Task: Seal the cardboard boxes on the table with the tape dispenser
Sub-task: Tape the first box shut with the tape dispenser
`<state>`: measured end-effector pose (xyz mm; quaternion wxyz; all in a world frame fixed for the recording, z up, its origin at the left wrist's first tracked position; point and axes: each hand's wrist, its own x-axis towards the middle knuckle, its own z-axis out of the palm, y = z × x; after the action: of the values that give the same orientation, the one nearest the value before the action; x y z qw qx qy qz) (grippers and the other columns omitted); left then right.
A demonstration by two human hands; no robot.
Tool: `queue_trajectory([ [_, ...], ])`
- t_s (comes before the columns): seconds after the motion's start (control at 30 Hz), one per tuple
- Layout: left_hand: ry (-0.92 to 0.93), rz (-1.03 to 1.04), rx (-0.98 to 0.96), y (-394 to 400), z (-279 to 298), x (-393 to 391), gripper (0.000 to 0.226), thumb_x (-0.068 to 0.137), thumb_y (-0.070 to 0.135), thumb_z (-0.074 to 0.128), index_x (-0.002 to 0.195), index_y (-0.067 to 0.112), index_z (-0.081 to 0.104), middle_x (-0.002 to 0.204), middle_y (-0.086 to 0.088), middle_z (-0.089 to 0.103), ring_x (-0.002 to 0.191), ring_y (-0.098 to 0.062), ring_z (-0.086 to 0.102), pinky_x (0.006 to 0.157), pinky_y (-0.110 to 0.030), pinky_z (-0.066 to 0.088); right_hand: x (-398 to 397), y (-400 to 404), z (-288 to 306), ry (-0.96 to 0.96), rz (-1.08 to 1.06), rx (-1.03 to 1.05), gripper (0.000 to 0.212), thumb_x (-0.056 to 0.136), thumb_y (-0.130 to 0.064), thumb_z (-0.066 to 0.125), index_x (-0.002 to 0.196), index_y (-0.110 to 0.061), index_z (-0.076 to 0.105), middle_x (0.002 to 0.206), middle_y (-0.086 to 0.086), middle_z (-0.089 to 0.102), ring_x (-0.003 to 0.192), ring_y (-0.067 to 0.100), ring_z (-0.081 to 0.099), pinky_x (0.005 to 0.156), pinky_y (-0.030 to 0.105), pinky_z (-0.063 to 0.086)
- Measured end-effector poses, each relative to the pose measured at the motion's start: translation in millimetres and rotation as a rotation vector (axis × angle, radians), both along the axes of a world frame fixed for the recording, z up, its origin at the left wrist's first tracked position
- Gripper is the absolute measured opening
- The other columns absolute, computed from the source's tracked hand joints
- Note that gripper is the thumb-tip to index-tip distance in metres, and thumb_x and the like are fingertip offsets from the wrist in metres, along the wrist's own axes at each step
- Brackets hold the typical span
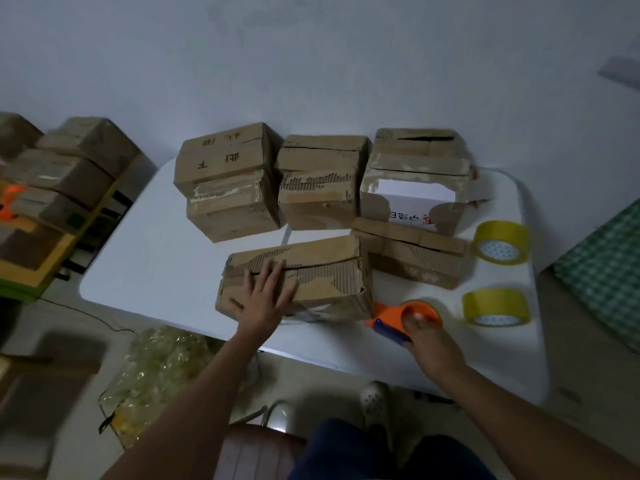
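- The nearest cardboard box [298, 275] lies at the near middle of the white table [145, 244], its long axis running left to right, with the flap seam along the top running the same way and no fresh tape visible on it.
- The left hand [265, 294] lies flat on the box's left half, fingers straight and spread, pressing the flaps down.
- The tape dispenser [403, 317], orange with a dark blue part, sits just beside the box's right near corner; the right hand [427, 336] grips it, fingers curled around its body.
- So the seam lies to the left of the dispenser, and the right hand is the nearer one to the box's right end; by my reading, the coming pull would start at that right end and run leftward along the seam towards the holding hand.
- Four more boxes stand behind: a low one [412, 256] just right of the near box, and three in a far row, left [225, 185], middle [320, 181] and right [414, 178].
- The far left box carries handwritten characters on top, too blurred to read; the far right box shows a white label with red and dark print, also unreadable.
- Two yellowish tape rolls [502, 245] [496, 306] lie at the table's right edge, well apart from the hands.
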<state>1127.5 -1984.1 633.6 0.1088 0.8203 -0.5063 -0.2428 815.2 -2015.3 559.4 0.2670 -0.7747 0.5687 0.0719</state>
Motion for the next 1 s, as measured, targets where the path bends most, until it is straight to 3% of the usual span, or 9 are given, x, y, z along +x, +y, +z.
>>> queue_trajectory([
  [0.13, 0.027, -0.075, 0.088, -2, 6, -9, 0.074, 0.091, 0.074, 0.024, 0.155, 0.041, 0.009, 0.160, 0.023, -0.004, 0.147, -0.005, -0.014, 0.113, -0.051, -0.020, -11, 3, -2, 0.034, -0.018, 0.007, 0.036, 0.100, -0.015, 0.037, 0.135, -0.009, 0.043, 0.135, 0.013, 0.049, 0.118, 0.029, 0.051, 0.091, 0.034, 0.042],
  [0.3, -0.033, -0.104, 0.104, -4, -5, -7, 0.057, 0.102, 0.053, 0.033, 0.154, 0.046, 0.011, 0.160, 0.022, -0.006, 0.151, -0.019, -0.011, 0.113, -0.060, -0.016, -35, 16, 0, 0.146, 0.036, -0.009, 0.058, 0.093, -0.008, 0.042, 0.148, -0.005, 0.023, 0.139, 0.015, 0.046, 0.124, 0.029, 0.047, 0.096, 0.035, 0.042],
  [0.37, -0.050, -0.104, 0.119, -5, -20, -4, 0.055, 0.101, 0.057, 0.030, 0.152, 0.051, 0.009, 0.164, 0.016, -0.008, 0.151, -0.022, -0.014, 0.110, -0.066, -0.016, -41, 20, -1, 0.119, 0.032, -0.024, 0.066, 0.088, -0.012, 0.051, 0.148, -0.008, 0.024, 0.138, 0.013, 0.048, 0.124, 0.028, 0.045, 0.097, 0.034, 0.041],
  [0.5, -0.072, -0.108, 0.109, -4, -34, 3, 0.055, 0.100, 0.060, 0.027, 0.151, 0.054, 0.009, 0.165, 0.014, -0.008, 0.151, -0.021, -0.015, 0.110, -0.067, -0.015, -34, 16, -5, 0.160, 0.075, -0.060, 0.048, 0.095, -0.031, 0.052, 0.137, -0.012, 0.039, 0.135, 0.009, 0.051, 0.122, 0.024, 0.048, 0.099, 0.035, 0.038],
  [0.6, -0.122, -0.222, 0.089, -6, -34, 12, 0.075, 0.085, 0.081, 0.007, 0.152, 0.049, 0.010, 0.165, 0.012, -0.001, 0.151, -0.017, -0.013, 0.113, -0.053, -0.024, -30, 18, -4, 0.249, 0.161, -0.093, 0.042, 0.099, -0.029, 0.045, 0.137, -0.011, 0.040, 0.138, 0.010, 0.048, 0.125, 0.025, 0.044, 0.102, 0.036, 0.033],
  [0.67, -0.131, -0.211, 0.102, -13, -36, 16, 0.085, 0.077, 0.080, 0.000, 0.154, 0.045, 0.008, 0.165, 0.009, -0.001, 0.150, -0.015, -0.015, 0.105, -0.039, -0.037, -33, 21, -4, 0.269, 0.171, -0.083, 0.041, 0.101, -0.030, 0.043, 0.137, -0.011, 0.039, 0.138, 0.010, 0.048, 0.124, 0.025, 0.045, 0.101, 0.035, 0.033],
  [0.8, -0.245, -0.319, 0.178, -32, -42, 27, 0.102, 0.062, 0.066, -0.010, 0.156, 0.035, 0.018, 0.166, 0.005, -0.009, 0.150, -0.026, -0.020, 0.114, -0.063, -0.012, -54, 23, -3, 0.192, 0.074, 0.031, 0.037, 0.097, -0.022, 0.051, 0.131, -0.010, 0.042, 0.131, 0.011, 0.050, 0.112, 0.022, 0.054, 0.083, 0.028, 0.041],
  [0.9, -0.169, -0.185, 0.211, -28, -38, 14, 0.079, 0.082, 0.082, 0.012, 0.153, 0.049, 0.005, 0.163, 0.008, -0.019, 0.148, -0.030, -0.023, 0.110, -0.069, -0.017, -69, 24, 2, 0.167, -0.017, 0.014, 0.042, 0.097, -0.025, 0.050, 0.134, -0.009, 0.039, 0.130, 0.010, 0.052, 0.111, 0.022, 0.055, 0.089, 0.030, 0.043],
  [1.0, -0.127, -0.103, 0.165, -16, -39, -1, 0.094, 0.074, 0.086, 0.036, 0.152, 0.052, -0.005, 0.162, 0.010, -0.022, 0.148, -0.030, -0.023, 0.108, -0.070, -0.016, -74, 23, 8, 0.125, -0.099, -0.009, 0.051, 0.099, -0.041, 0.044, 0.136, -0.007, 0.034, 0.116, 0.011, 0.061, 0.099, 0.025, 0.060, 0.082, 0.035, 0.046],
])
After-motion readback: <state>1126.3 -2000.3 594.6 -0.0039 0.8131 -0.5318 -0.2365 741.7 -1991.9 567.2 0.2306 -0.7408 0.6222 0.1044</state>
